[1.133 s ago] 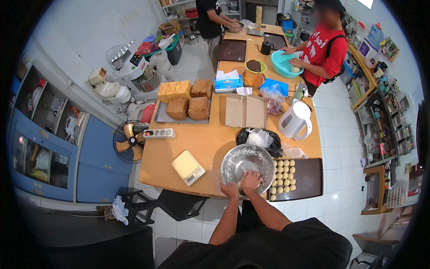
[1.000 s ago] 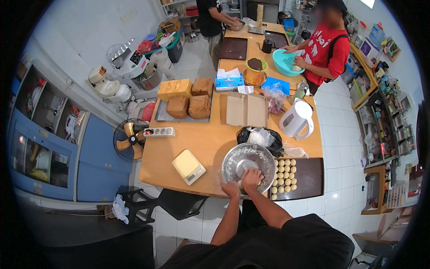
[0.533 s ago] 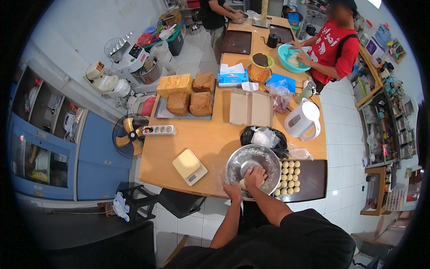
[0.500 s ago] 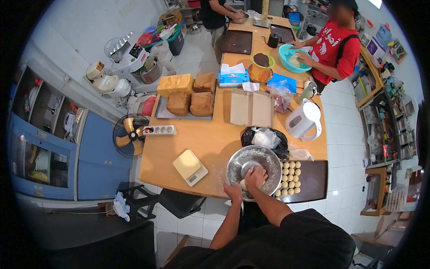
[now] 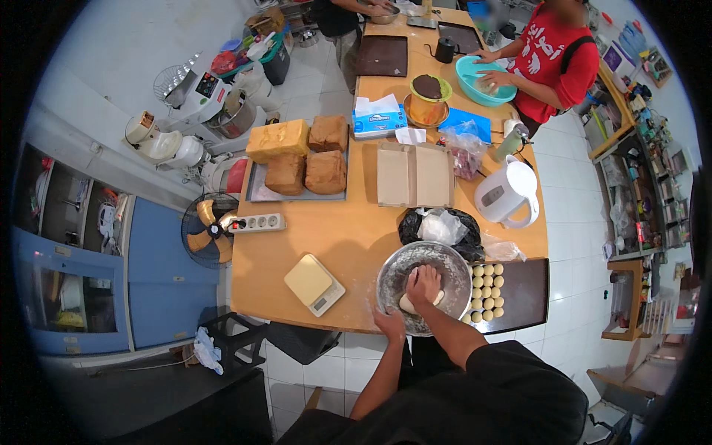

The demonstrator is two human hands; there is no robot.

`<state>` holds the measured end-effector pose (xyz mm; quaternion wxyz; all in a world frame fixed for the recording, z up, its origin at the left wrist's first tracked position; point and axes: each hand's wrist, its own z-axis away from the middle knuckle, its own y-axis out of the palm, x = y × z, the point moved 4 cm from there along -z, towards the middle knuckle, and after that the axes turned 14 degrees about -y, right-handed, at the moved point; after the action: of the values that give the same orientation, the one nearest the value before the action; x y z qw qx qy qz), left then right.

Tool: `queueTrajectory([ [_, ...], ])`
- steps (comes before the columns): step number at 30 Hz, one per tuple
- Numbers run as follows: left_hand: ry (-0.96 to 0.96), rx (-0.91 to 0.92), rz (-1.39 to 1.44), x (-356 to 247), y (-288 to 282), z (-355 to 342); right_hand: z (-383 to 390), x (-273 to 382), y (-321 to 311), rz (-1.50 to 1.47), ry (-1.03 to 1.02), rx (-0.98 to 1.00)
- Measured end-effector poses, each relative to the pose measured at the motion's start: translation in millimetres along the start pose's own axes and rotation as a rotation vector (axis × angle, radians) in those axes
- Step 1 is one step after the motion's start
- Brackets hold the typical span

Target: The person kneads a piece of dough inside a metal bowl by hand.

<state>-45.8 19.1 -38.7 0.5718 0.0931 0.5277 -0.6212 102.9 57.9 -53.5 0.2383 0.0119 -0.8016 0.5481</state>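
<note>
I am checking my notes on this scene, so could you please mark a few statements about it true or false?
1. The right hand is on the pale dough in the metal bowl. True.
2. The left hand is on the kettle's handle. False: it is at the metal bowl's rim.
3. The kitchen scale lies left of the metal bowl. True.
4. The dough balls sit inside the metal bowl. False: they are on a dark tray to its right.
</note>
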Motion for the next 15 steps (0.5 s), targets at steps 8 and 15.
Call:
queueTrajectory([
  [8,0.078,0.004,0.116,6.2,4.3,-6.1,-7.2,3.3,9.0,-0.034,-0.114,-0.095],
  [15,0.154,-0.080,0.074,-26.9,-7.7,9.7,-9.4,7.0,-4.6,-0.240,-0.172,0.118],
])
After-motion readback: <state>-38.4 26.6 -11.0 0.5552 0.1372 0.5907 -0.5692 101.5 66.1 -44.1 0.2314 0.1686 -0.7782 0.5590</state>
